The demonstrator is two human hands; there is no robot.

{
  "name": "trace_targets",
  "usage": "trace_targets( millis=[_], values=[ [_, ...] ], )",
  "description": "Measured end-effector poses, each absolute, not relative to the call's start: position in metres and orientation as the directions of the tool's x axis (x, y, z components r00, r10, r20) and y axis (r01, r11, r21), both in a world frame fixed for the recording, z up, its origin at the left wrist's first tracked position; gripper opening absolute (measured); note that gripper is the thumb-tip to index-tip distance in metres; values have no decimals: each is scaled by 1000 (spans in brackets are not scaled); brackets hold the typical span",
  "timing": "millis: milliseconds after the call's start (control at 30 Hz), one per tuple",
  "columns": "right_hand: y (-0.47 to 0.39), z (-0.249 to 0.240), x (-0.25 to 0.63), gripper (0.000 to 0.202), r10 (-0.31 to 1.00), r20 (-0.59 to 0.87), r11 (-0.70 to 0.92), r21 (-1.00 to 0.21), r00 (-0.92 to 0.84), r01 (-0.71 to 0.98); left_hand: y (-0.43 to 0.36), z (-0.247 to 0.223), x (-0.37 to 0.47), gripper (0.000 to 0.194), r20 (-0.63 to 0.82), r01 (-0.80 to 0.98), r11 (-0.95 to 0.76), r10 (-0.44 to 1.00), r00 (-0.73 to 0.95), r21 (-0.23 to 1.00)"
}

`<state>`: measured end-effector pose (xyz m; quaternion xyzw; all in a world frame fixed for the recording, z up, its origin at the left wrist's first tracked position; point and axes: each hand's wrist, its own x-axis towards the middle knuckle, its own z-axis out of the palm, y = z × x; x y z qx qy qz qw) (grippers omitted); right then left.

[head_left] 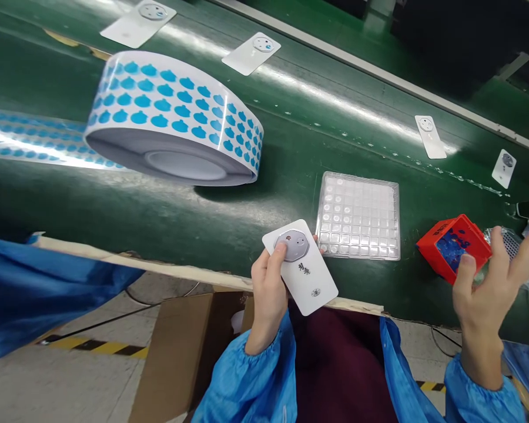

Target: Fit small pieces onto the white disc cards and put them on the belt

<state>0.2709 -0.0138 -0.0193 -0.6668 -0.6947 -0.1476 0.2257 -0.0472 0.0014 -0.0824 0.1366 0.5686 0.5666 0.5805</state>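
My left hand [268, 288] grips a white rectangular panel [314, 282] by its left edge, thumb on the round grey disc [296, 245] near its top. Dark characters and a small emblem are printed below the disc. Just beyond lies a clear plastic tray [359, 216] divided into small cells, some at its left holding small round pieces. My right hand [489, 288] is raised at the right with fingers spread, nothing in it. Close behind that hand stands a red box [445, 249] with small blue bits in it.
A large roll of blue-dotted stickers [176, 120] stands at the left, its loose strip [35, 138] trailing leftward. Similar white panels [252, 53] lie spaced along the green belt [335, 111]. A cardboard box [171, 352] sits on the floor below the bench edge.
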Motion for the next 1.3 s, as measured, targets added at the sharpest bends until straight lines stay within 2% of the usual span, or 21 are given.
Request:
trace_targets(
  millis=[67, 133, 233, 300, 367, 567, 667, 800, 867, 933, 1000, 1100, 1200, 1300],
  values=[
    [-15, -24, 253, 73, 847, 521, 203, -128, -109, 971, 2, -83, -46, 50, -502, -501, 318, 815, -291, 805],
    [-11, -32, 230, 70, 871, 441, 343, -226, -218, 912, 2, -83, -46, 50, -500, -497, 316, 814, -295, 808],
    [5, -47, 192, 42, 890, 282, 445, -375, -358, 813, 0, -85, -47, 51, -494, -494, 314, 821, -288, 811],
    [18, -53, 173, 25, 888, 197, 461, -383, -417, 801, -1, -87, -48, 52, -490, -483, 318, 824, -285, 816],
    [28, -57, 161, 21, 881, 134, 470, -361, -454, 806, -2, -89, -49, 52, -485, -474, 318, 826, -286, 821],
    [40, -58, 157, 18, 875, 66, 476, -298, -480, 827, -1, -88, -48, 52, -476, -469, 318, 837, -269, 824],
    [41, -55, 157, 23, 871, 70, 477, -363, -487, 800, -2, -89, -49, 50, -478, -469, 322, 837, -266, 823],
    [34, -45, 155, 16, 938, 151, 328, -685, -313, 650, -9, -87, -47, 47, -451, -442, 300, 844, -291, 846],
    [28, -39, 153, 12, 976, 103, 188, -840, -190, 508, -14, -81, -44, 47, -428, -415, 293, 858, -284, 862],
    [23, -34, 151, 11, 993, -4, 38, -938, -119, 346, -17, -74, -39, 46, -397, -369, 287, 878, -269, 884],
    [20, -32, 149, 19, 990, -109, -91, -978, -90, 187, -18, -68, -34, 46, -338, -290, 262, 905, -258, 921],
    [18, -33, 147, 27, 973, -219, -218, -976, -76, 21, -14, -61, -28, 43, -250, -177, 212, 941, -228, 961],
    [19, -34, 145, 26, 964, -258, -260, -966, -56, -20, -10, -59, -23, 40, -203, -106, 185, 957, -206, 977],
    [19, -36, 144, 21, 974, -226, -226, -974, -24, -3, -9, -58, -20, 39, -191, -66, 181, 961, -199, 981]
  ],
)
